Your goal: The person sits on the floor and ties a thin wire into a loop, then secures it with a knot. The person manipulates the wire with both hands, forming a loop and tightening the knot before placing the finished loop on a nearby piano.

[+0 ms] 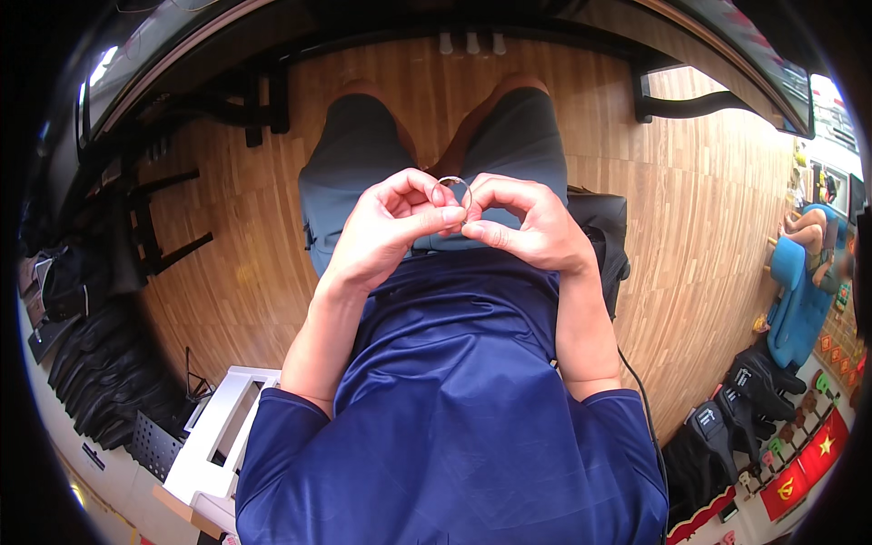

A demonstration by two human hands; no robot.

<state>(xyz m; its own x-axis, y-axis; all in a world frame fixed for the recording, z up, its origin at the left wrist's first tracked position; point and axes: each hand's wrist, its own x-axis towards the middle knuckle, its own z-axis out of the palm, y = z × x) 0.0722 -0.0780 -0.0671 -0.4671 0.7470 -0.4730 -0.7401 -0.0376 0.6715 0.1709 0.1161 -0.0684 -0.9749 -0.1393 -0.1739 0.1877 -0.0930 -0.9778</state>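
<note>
A thin metal ring (470, 194), made of wire or cable, stands upright between my hands above my lap. My left hand (402, 218), on the picture's left side, pinches the ring's lower part between thumb and fingers. My right hand (531, 221) grips its other side, thumb below and bent fingers above. The thumb tips nearly meet, and a small fitting shows at the top of the loop. Under my hands are my grey shorts (518, 150) and dark blue shirt (456, 381).
A dark piano-like instrument (531, 58) with three pedals stands in front of my knees. Black instrument cases (116, 368) line the left wall, near a white frame (211, 436). At right a person sits on a blue sofa (790, 293); more black cases (715, 429) stand below.
</note>
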